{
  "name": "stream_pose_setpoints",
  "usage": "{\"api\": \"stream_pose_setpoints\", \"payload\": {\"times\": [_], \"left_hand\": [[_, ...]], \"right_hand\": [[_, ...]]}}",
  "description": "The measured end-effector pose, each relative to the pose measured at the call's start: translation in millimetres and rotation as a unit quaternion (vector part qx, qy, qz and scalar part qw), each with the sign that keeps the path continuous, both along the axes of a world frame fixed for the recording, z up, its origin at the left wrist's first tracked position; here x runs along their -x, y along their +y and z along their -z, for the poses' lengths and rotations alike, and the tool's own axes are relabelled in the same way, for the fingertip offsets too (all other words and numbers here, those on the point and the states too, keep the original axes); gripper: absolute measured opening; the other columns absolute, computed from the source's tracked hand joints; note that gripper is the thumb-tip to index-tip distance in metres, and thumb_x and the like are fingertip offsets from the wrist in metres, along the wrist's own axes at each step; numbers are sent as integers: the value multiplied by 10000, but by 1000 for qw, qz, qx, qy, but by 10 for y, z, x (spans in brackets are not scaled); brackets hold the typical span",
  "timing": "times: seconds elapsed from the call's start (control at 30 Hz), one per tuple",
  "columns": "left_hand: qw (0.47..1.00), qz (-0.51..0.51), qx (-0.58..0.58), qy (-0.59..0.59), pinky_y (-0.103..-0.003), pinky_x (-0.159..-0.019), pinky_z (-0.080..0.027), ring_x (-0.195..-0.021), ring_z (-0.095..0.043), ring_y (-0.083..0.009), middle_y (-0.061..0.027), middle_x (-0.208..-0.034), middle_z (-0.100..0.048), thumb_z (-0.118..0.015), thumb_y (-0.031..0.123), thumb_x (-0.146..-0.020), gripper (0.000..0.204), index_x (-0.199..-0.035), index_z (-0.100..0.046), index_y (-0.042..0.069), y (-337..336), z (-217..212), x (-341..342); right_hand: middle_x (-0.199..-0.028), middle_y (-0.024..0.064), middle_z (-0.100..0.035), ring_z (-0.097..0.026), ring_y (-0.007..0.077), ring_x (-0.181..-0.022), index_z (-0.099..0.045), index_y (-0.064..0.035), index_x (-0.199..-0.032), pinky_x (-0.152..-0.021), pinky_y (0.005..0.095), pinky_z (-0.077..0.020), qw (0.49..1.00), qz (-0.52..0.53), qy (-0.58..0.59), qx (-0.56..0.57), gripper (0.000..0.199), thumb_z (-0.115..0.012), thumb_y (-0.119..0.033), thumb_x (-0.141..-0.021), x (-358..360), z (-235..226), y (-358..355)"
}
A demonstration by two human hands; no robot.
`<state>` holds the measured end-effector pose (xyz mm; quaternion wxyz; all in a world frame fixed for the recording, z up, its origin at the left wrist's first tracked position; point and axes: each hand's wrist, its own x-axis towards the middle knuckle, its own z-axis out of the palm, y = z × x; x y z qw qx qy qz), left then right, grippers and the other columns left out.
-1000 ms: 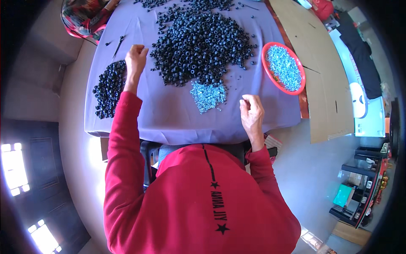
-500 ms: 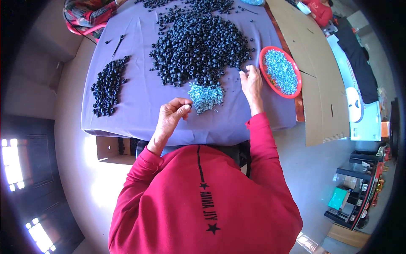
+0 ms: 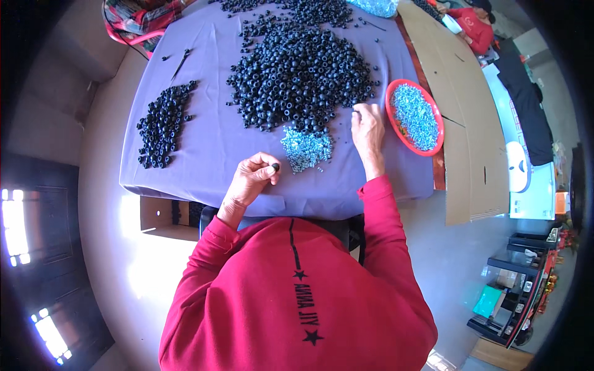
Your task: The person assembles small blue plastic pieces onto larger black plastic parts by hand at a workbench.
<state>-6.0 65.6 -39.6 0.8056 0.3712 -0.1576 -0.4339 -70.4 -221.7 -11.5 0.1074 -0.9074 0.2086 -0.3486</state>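
Note:
Between the thumb and fingers of my left hand I pinch a small round black cap, held above the cloth near the front of the table. To its right lies a small heap of tiny light-blue pieces. A large mound of hollow black caps rises just behind that heap. My right hand is at the mound's right front edge, fingers curled together; whatever is at its fingertips is too small to make out. A red oval dish full of the same light-blue pieces stands right of that hand.
A smaller group of black caps lies on the left of the purple cloth. Flattened cardboard borders the table's right side. A plastic bag of blue pieces lies at the back. One person sits far right, another far left.
The whole view has shifted slightly. My left hand has drawn a little away from the blue heap with the black cap. My right fingertips have moved closer to the black mound.

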Motion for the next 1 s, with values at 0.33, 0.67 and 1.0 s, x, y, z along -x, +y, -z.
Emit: {"api": "stream_pose_setpoints", "payload": {"times": [0.33, 0.67, 1.0], "left_hand": [[999, 24, 23, 14, -262, -666, -445, -679, -534, -149, -94, -849, -566, -642, 110, -803, 168, -916, -575, 5, 26, 7, -23], [998, 7, 55, 33, -263, -664, -451, -710, -550, -147, -76, -871, -564, -613, 114, -832, 146, -937, -560, 28, -67, -101, -8], [997, -9, 64, 32, -258, -674, -458, -722, -550, -144, -73, -881, -567, -597, 97, -838, 161, -978, -569, 22, -82, -254, 79]], "right_hand": [[-865, 144, -550, -558, 345, -812, -544, -65, -898, -699, 425, -465, 996, -46, 81, -6, 129, -572, -47, -773, -308, 138, -65], [-712, -14, -548, -521, 55, -617, -553, -40, -846, -559, 198, -436, 891, -141, -76, -424, 68, -604, -74, -818, 22, -132, 311], [-715, -8, -570, -490, 48, -576, -591, -31, -847, -538, 195, -406, 979, -118, -45, -158, 62, -584, -92, -836, 448, 85, 435]]}}
